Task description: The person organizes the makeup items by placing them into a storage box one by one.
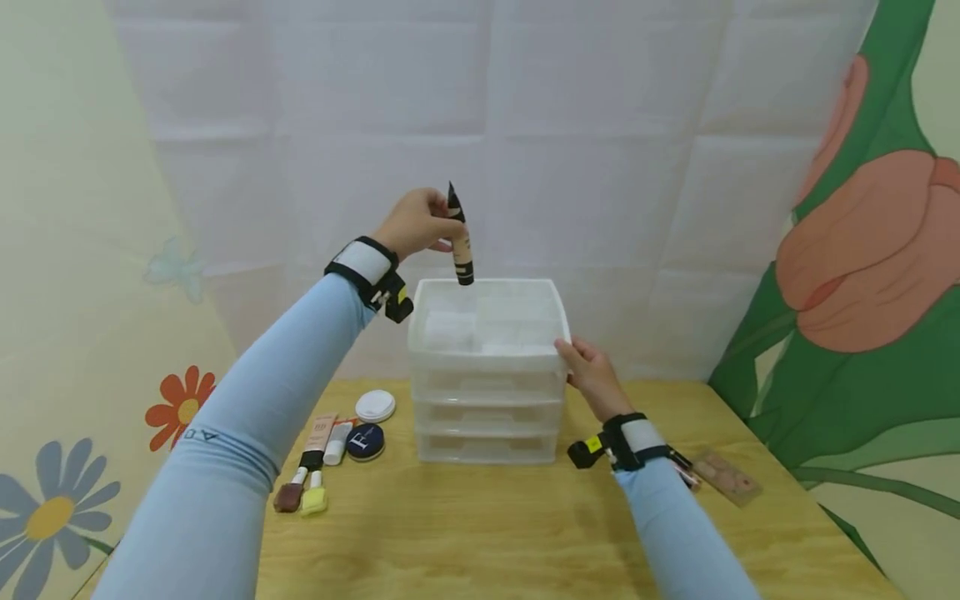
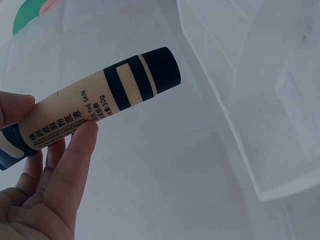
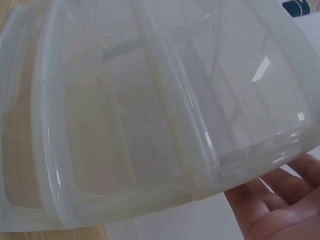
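Head camera: white sheet (image 1: 585,192) hangs behind wooden table (image 1: 480,529).

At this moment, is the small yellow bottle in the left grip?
No, the left grip holds a beige-and-black tube, while the small yellow bottle is on the table.
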Motion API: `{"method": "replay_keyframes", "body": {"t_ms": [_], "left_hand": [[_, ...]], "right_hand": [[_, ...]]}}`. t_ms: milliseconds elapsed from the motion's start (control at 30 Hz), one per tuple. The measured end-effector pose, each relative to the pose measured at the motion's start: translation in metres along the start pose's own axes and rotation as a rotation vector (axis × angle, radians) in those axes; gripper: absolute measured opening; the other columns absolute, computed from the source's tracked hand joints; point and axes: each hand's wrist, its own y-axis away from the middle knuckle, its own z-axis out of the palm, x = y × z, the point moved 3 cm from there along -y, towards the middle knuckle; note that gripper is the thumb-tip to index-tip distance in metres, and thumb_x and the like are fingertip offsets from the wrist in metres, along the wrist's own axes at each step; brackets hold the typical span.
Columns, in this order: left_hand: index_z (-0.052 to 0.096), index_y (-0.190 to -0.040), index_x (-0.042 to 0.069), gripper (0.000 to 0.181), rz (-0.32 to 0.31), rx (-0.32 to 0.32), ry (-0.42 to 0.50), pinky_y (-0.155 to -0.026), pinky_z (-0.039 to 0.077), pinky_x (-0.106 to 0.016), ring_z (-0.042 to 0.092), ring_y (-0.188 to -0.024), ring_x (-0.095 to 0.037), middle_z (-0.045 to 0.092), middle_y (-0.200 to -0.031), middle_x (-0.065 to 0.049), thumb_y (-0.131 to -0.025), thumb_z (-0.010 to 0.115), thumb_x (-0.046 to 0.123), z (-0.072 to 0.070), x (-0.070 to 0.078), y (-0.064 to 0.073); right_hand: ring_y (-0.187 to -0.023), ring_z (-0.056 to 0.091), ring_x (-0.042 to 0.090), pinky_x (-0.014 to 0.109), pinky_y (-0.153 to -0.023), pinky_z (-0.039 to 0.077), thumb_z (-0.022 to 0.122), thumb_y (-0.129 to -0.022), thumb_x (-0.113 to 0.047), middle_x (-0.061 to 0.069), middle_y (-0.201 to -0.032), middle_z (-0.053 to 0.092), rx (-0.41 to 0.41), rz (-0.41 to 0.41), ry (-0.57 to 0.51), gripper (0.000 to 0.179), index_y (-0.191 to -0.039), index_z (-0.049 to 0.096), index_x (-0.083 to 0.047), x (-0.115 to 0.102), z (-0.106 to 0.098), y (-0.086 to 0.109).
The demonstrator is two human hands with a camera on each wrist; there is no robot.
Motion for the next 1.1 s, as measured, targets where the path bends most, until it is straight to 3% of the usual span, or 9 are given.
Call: {"method": "replay_keyframes", "body": {"t_ms": [467,733,1100], "left_hand": [[0.055,-0.124,-0.007,0.038,0.045,-0.007,-0.054,-0.088,0.058,-0.029,0.064,-0.109,-0.032,0.061,-0.12,-0.02,-0.092,0.072,0.006,0.044,-0.001,-0.035],[0.057,-0.125,-0.01,0.041,0.078,-0.018,-0.101,-0.086,0.058,-0.028,0.066,-0.107,-0.032,0.064,-0.121,-0.022,-0.09,0.073,0.003,0.074,-0.002,-0.052],[0.06,-0.123,-0.006,0.039,-0.038,-0.089,-0.18,-0.084,0.059,-0.028,0.068,-0.105,-0.029,0.065,-0.12,-0.019,-0.089,0.076,0.005,0.099,-0.016,-0.068]], "right_hand": [[-0.121,0.053,0.027,0.051,-0.109,0.044,0.051,-0.106,-0.038,0.024,-0.146,0.051,0.007,-0.01,-0.048,0.059,-0.15,0.045,0.001,-0.002,0.02,-0.002],[-0.115,0.057,0.021,0.049,-0.107,0.047,0.051,-0.106,-0.037,0.024,-0.141,0.055,0.022,-0.033,-0.037,0.057,-0.148,0.047,0.001,-0.003,0.021,0.001],[-0.106,0.06,0.015,0.042,-0.1,0.052,0.051,-0.106,-0.03,0.024,-0.134,0.059,0.045,-0.026,-0.063,0.052,-0.145,0.05,0.003,-0.003,0.027,0.004]]}}
